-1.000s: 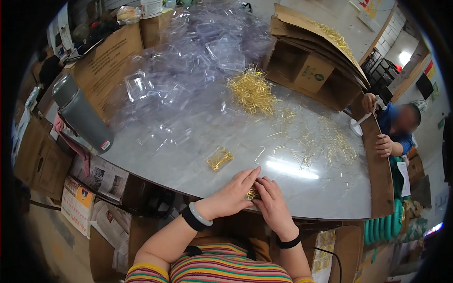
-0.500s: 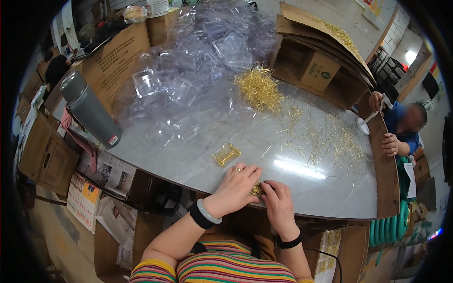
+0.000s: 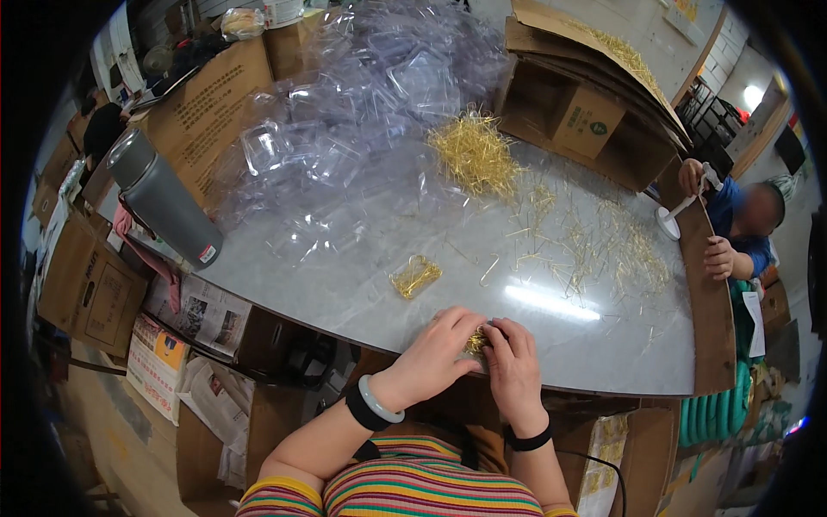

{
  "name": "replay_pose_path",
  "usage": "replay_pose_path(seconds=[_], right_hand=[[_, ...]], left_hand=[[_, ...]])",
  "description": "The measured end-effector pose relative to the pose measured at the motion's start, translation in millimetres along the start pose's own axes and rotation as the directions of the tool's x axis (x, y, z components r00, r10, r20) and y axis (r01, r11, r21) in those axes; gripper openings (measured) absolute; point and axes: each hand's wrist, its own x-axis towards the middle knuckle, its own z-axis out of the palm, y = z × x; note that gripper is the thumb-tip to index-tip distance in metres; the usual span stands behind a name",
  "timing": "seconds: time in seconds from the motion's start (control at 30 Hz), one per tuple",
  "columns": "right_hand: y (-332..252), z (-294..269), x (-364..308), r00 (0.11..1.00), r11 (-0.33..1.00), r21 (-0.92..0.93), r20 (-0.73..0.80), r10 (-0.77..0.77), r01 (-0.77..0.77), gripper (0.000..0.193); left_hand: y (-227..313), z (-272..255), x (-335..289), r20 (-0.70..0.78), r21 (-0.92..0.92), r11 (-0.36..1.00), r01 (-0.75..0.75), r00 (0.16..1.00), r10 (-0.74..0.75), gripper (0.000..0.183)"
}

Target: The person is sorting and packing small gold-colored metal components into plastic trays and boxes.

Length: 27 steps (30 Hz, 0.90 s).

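At the table's near edge, my left hand and my right hand are closed together around a small bundle of gold wire hooks. Fingers cover most of the bundle, so only a bit of gold shows between them. Just beyond my left hand lies a small clear case packed with gold hooks. A single loose gold hook rests to its right. Farther back rises a tangled heap of gold hooks, with many more scattered across the right side of the grey table.
A large pile of clear plastic cases fills the back left. Left of it stands a grey flask. An open cardboard box sits at the back right. Beyond the cardboard edge, another person holds a white object.
Both hands, still closed on the bundle, have shifted slightly to the right. The case of hooks and the heap stay where they were.
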Motion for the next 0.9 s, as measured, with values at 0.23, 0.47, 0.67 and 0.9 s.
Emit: replay_pose_path(seconds=[0.23,0.47,0.67,0.9], right_hand=[[10,-6,-15,0.925,0.783,0.570,-0.103,0.367,-0.248,0.039],[-10,-11,-11,0.983,0.853,0.492,0.036,0.179,-0.174,0.066],[0,-14,0,0.993,0.991,0.119,0.090,-0.073,0.062,0.054],[-1,-12,-7,0.999,0.978,0.207,-0.047,0.004,0.006,0.045]], left_hand=[[-7,21,1,0.020,0.407,0.895,-0.180,0.982,0.189,0.065],[-12,28,0,0.102,0.508,0.826,-0.245,0.969,0.225,0.047],[-14,28,1,0.006,0.359,0.916,-0.178,0.982,0.188,0.043],[-14,24,2,-0.029,0.330,0.920,-0.213,0.971,0.235,0.045]])
